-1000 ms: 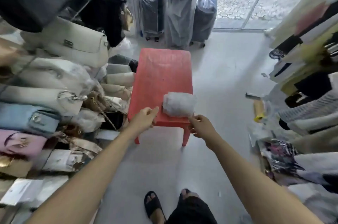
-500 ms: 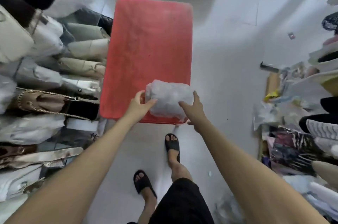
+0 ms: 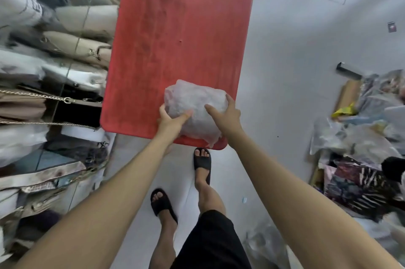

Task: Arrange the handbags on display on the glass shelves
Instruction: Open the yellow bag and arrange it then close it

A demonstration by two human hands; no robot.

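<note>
Fingers of two bare hands curl around one plastic-wrapped bundle [image 3: 195, 113] at the near edge of a red table [image 3: 179, 34], just below the middle of the frame. On the left hand [image 3: 169, 120], the thumb presses into the crinkled wrap from the front while the other fingers hook around the bundle's left end. On the right hand [image 3: 225, 115], the fingers spread over the top and right side, clasping it. The bundle is lumpy, roughly pillow-shaped, wrapped in cloudy translucent film; what lies inside cannot be told. The table's top is one flat rectangle with rounded corners, its red surface scuffed and dull.

Along the left edge of the frame, handbags [image 3: 83, 45] in beige, cream, white and black lie stacked on their sides, too blurred to count exactly; two gold chain straps [image 3: 43, 97] cross them. At lower centre, two feet in black slide sandals [image 3: 202, 163] stand on a pale tiled floor [image 3: 295, 49]. At right, a heap of clear plastic bags [image 3: 361, 137] and patterned fabric sits on the floor.
</note>
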